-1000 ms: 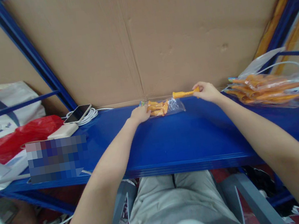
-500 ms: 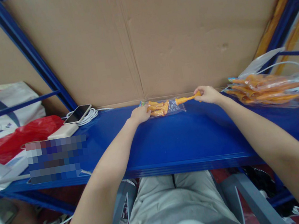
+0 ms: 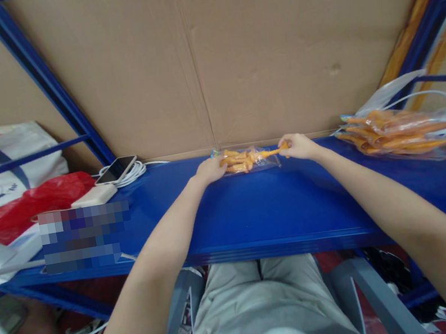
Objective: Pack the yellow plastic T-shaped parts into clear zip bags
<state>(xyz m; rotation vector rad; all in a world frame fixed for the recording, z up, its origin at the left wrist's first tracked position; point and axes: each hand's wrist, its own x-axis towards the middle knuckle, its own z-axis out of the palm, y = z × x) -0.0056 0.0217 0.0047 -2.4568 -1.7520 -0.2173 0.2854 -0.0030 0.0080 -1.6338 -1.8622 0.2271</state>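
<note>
A clear plastic bag (image 3: 274,162) with several orange horn-shaped pieces (image 3: 235,160) in it lies at the back of the blue table. My left hand (image 3: 210,171) is closed on the bag's left end, where some of the orange pieces are partly covered by my fingers. Between the fingertips of my right hand (image 3: 300,146) is one slim orange horn-shaped piece (image 3: 268,153), pinched by its right end. Its flared left end points at the other pieces and sits at or within the bag's right side; exactly how far in, I cannot tell.
More orange pieces in clear bags (image 3: 397,132) lie at the right. On the left are a phone (image 3: 116,170) on a coiled white cable (image 3: 134,173), a white box-shaped block (image 3: 94,196), and a red plastic bag (image 3: 40,198). A cardboard wall (image 3: 256,59) rises behind the blue table (image 3: 264,211).
My right hand has moved left with the orange horn-shaped piece, bringing its flared end up to the other pieces. The left hand stays at the bag's left end.
</note>
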